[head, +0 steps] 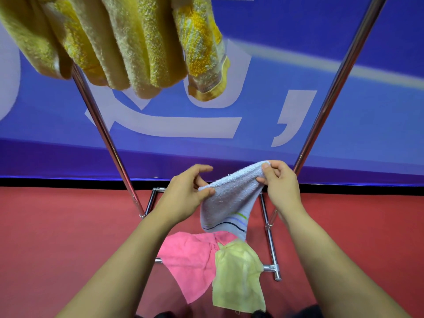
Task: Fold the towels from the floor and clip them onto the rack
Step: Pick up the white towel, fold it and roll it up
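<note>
Above floor towels (206,265), both hands' grips pinch a white towel (229,196).

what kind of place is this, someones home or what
Probably not a home: more likely a hall or staged set. A big blue banner with large white lettering runs along the wall, the red floor looks like sports matting, and a bare metal rack stands alone, with yellow towels hanging on it.

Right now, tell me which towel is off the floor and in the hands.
The white towel with coloured stripes, pinched between left hand and right hand. The pink towel and pale yellow towel lie on the floor.
</note>
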